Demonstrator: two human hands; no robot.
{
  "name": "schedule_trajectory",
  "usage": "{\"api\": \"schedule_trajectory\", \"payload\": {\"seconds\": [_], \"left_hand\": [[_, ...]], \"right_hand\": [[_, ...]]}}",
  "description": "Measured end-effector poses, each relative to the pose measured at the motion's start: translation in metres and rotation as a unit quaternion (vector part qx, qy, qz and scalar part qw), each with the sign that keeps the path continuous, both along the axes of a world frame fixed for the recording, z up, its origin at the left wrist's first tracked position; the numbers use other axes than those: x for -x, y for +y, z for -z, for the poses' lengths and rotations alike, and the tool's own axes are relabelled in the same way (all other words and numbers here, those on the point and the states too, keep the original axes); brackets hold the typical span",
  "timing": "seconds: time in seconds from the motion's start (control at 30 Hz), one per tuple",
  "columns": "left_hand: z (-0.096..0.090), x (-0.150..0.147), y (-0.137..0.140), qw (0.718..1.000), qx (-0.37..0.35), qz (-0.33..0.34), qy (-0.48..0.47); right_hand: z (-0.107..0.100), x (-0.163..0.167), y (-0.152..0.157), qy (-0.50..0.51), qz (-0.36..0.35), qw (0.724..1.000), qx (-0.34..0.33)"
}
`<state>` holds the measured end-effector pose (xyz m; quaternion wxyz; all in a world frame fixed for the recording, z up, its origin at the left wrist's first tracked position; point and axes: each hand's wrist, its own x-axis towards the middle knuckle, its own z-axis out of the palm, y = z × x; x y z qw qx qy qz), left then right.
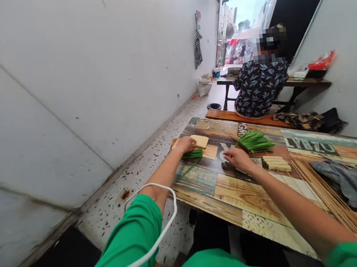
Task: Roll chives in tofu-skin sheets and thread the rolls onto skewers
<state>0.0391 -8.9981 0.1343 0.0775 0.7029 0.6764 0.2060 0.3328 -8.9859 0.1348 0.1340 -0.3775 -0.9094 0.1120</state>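
Note:
At the table's far left corner, my left hand (186, 143) is closed at the near left edge of a pale yellow square sheet that looks like tofu skin (200, 141). Cut green chives (192, 153) lie just below that hand, with one long blade sticking out toward me. My right hand (237, 158) hovers over the middle of the table, fingers pinched together; whatever may be between them is too small to see. Beyond it lies a bundle of green chives (255, 141). Several pale rolls with green ends (276, 163) sit in a row right of my right wrist.
Thin wooden skewers (328, 196) lie along the right side of the patterned table (232, 189), beside a crumpled grey cloth (351, 181). A white cable (164, 237) crosses my left arm. A person (261, 84) sits on a bench (221, 114) beyond the table, back turned.

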Motion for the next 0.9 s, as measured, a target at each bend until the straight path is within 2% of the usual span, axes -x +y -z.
{"api": "schedule_trajectory", "payload": {"seconds": [0.13,0.23,0.37,0.47,0.63,0.7,0.77,0.83,0.9], "left_hand": [[0.013,0.004,-0.002,1.000,-0.014,-0.006,-0.016],[0.020,0.008,-0.007,0.999,-0.036,-0.020,-0.026],[0.021,0.013,-0.022,0.995,-0.076,-0.043,-0.042],[0.021,0.014,-0.040,0.988,-0.122,-0.053,-0.079],[0.019,0.000,-0.074,0.970,-0.181,-0.102,-0.124],[0.008,-0.014,-0.088,0.963,-0.197,-0.116,-0.140],[-0.015,-0.034,-0.105,0.960,-0.207,-0.099,-0.158],[-0.052,-0.061,-0.128,0.962,-0.210,-0.001,-0.174],[-0.095,-0.089,-0.157,0.953,-0.200,0.157,-0.167]], "right_hand": [[0.009,0.073,0.032,0.008,-0.027,0.999,-0.018],[0.015,0.106,0.048,-0.005,-0.035,0.999,-0.033],[0.017,0.119,0.058,-0.030,-0.050,0.998,-0.028],[0.011,0.120,0.062,-0.050,-0.065,0.997,-0.013],[-0.006,0.131,0.065,-0.039,-0.001,0.999,0.021],[-0.011,0.135,0.066,-0.016,0.033,0.998,0.053],[-0.015,0.137,0.068,0.024,0.065,0.993,0.092],[-0.018,0.136,0.069,0.084,0.099,0.983,0.131],[-0.022,0.134,0.070,0.160,0.135,0.963,0.168]]}}
